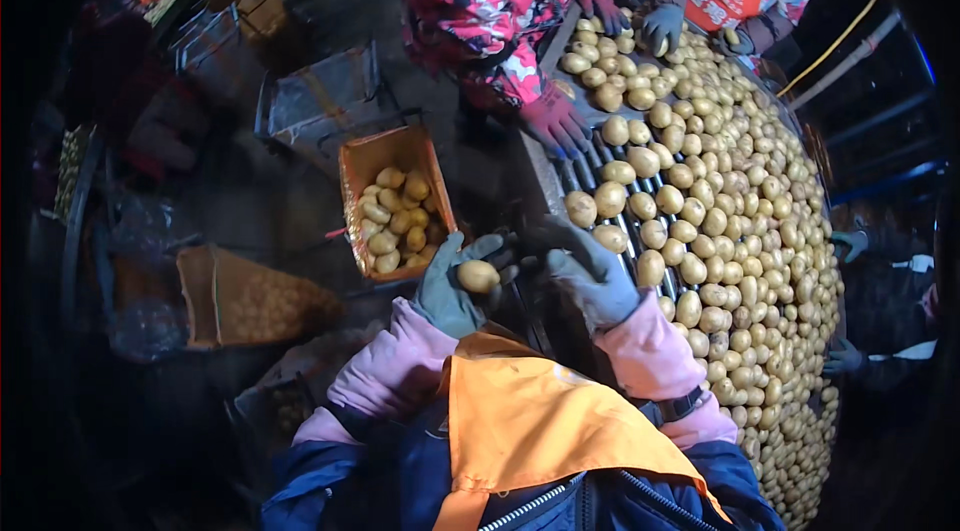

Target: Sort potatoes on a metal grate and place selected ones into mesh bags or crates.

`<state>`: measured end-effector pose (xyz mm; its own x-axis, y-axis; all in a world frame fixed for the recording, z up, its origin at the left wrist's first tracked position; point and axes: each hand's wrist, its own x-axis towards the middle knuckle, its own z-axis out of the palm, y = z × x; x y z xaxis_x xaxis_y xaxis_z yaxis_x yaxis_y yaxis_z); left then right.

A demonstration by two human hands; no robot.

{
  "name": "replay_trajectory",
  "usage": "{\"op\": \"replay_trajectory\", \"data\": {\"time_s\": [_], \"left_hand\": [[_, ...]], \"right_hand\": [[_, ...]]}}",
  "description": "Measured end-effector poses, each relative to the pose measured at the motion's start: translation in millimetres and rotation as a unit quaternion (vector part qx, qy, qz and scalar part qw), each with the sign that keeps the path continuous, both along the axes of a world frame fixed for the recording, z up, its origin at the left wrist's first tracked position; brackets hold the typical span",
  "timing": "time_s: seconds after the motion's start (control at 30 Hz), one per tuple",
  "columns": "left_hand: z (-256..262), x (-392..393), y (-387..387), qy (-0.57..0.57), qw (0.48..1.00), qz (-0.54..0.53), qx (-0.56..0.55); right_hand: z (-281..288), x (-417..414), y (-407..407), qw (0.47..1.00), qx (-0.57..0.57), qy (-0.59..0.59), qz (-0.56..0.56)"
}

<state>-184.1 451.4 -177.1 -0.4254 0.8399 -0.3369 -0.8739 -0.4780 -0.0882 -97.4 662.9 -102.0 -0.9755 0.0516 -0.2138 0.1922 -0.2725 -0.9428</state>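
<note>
My left hand [455, 287], in a grey-green work glove, holds a single potato [478, 276] against its fingers. Just beyond it stands a cardboard-coloured open-topped bag or box [347, 212] partly filled with potatoes [397, 210]. My right hand [596, 276], gloved too, is beside the near edge of a roller conveyor [577, 175]. Its thumb and fingers are apart, and I see nothing between them; the fingertips are blurred and dark. Many loose potatoes [720, 246] cover the rollers to the right of that hand.
Across the conveyor's far end, a co-worker's gloved hand [556, 122] rests near the rollers. Another person's glove [663, 28] touches potatoes. A wire-framed crate [322, 96] and a filled mesh sack [259, 298] stand on the left. More gloved hands [847, 358] show at the right edge.
</note>
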Motion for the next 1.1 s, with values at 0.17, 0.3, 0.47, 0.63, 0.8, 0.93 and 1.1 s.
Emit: {"op": "replay_trajectory", "data": {"time_s": [0.17, 0.3, 0.47, 0.63, 0.8, 0.93, 1.1], "left_hand": [[-39.6, -48.5, -30.2, -0.039, 0.996, 0.083, -0.006], [-62.1, -165.6, -75.5, -0.025, 0.964, 0.251, -0.090], [-26.6, -302.3, -89.3, 0.181, 0.902, 0.338, -0.200], [-34.5, -259.7, 10.2, 0.327, 0.941, -0.058, -0.062], [32.8, -89.0, 133.9, 0.785, 0.569, -0.137, -0.206], [38.6, -31.2, 188.7, 0.961, 0.201, -0.187, 0.021], [18.2, -7.1, 219.7, 0.980, 0.050, -0.174, 0.078]], "right_hand": [[-18.7, 46.3, 73.7, 0.980, 0.059, -0.054, -0.184], [-25.4, 81.7, 100.7, 0.968, 0.050, -0.068, -0.235], [-27.2, 89.6, 101.1, 0.949, 0.088, -0.069, -0.295], [-21.0, 126.4, 90.8, 0.821, 0.400, -0.178, -0.367], [9.1, 196.6, 56.1, 0.649, 0.635, -0.357, -0.221], [5.1, 211.7, 20.2, 0.656, 0.627, -0.393, -0.149], [-4.7, 189.5, 27.0, 0.627, 0.688, -0.350, -0.111]]}}
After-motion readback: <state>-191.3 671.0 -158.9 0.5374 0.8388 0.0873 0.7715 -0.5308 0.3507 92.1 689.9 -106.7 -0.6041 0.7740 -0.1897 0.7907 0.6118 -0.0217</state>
